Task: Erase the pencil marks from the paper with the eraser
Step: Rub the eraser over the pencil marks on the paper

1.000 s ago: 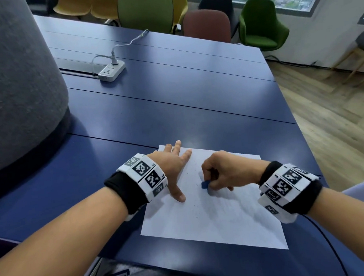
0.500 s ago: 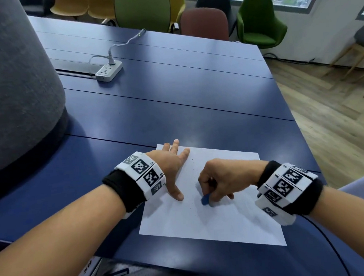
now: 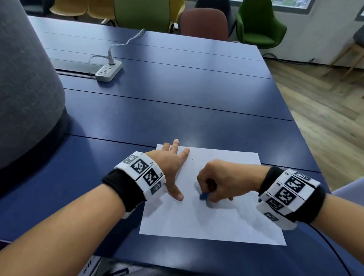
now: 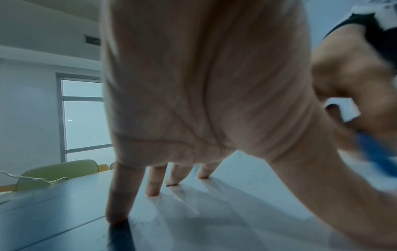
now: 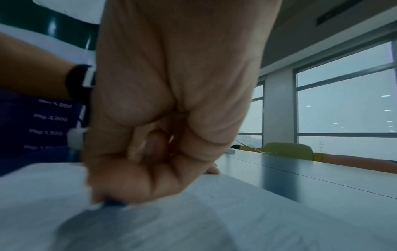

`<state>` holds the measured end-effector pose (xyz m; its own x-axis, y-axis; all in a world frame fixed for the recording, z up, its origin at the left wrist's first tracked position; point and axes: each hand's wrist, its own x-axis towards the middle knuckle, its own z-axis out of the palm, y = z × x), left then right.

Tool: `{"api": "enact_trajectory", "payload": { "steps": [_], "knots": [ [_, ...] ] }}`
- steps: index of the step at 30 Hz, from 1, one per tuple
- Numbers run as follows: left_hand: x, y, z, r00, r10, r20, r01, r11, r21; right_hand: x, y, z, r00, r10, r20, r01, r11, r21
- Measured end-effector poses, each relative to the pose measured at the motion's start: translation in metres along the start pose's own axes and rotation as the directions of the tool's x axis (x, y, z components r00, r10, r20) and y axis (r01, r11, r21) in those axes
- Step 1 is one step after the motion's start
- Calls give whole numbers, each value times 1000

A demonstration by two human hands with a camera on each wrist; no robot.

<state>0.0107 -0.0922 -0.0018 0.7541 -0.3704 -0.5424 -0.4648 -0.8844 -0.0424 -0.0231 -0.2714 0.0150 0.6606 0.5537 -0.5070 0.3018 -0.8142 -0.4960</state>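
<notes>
Two hands are working – left hand (image 3: 171, 159) is pressing flat on paper (image 3: 213, 219), right hand (image 3: 220, 181) is pinching the blue eraser (image 3: 203, 196).

Mostly hidden small blue eraser, smeared wrist views

The small blue eraser (image 3: 203, 195) shows only as a corner under the curled fingers of the right hand (image 3: 223, 181) at centre frame in the head view; in the right wrist view it is a blurred blue sliver at lower left, and in the left wrist view a blue smear at the right edge. Pencil marks on the white sheet of paper (image 3: 214, 223) are too faint to make out. The left hand (image 3: 171, 166) covers the sheet's upper-left corner.
</notes>
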Motion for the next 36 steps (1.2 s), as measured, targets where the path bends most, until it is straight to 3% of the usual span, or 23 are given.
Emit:
{"api": "enact_trajectory", "payload": {
  "steps": [2, 3, 7, 11, 12, 15, 17, 21, 22, 24, 27, 31, 36],
  "knots": [
    [0, 0, -1, 1000, 1, 0, -1, 1000, 7, -7, -2, 5, 989, -17, 148, 17, 1000, 5],
    [0, 1, -1, 1000, 2, 2, -2, 1000, 7, -7, -1, 3, 989, -8, 146, 7, 1000, 8],
    [-1, 0, -2, 1000, 4, 10, -4, 1000, 2, -5, 8, -4, 998, 40, -51, -39, 999, 27],
    [-1, 1, -2, 1000, 1, 23, -1, 1000, -5, -12, 4, 7, 987, -12, 159, 5, 999, 42],
    [-1, 1, -3, 1000, 2, 24, -2, 1000, -2, -11, 4, 5, 988, -4, 154, -2, 999, 41],
    [-1, 1, -2, 1000, 7, 18, -7, 1000, 2, -6, 12, -3, 997, 54, -47, -52, 997, 52],
    [0, 0, -1, 1000, 7, 14, -7, 1000, -1, -9, 12, 0, 994, 41, -98, -37, 998, 47],
    [1, -2, -1, 1000, 19, 8, -19, 1000, -3, -22, 8, 11, 998, 26, 60, -27, 1000, 6],
    [1, -3, -1, 1000, 23, 4, -23, 1000, -7, -25, 8, 12, 999, 25, 28, -25, 999, -21],
    [1, -4, 0, 999, 32, -7, -32, 999, -14, -36, 11, 17, 984, -1, -178, -13, 997, -76],
    [1, -8, 2, 998, 51, -28, -52, 999, -12, -68, 13, 42, 891, 39, -452, -42, 999, 4],
    [-1, -13, 6, 993, 99, -70, -101, 995, -15, -104, 16, 92, 854, 173, -490, -137, 985, 108],
    [-10, -18, 6, 991, 122, -55, -124, 992, -31, -106, 15, 122, 777, 267, -570, -120, 952, 283]
  ]
}}
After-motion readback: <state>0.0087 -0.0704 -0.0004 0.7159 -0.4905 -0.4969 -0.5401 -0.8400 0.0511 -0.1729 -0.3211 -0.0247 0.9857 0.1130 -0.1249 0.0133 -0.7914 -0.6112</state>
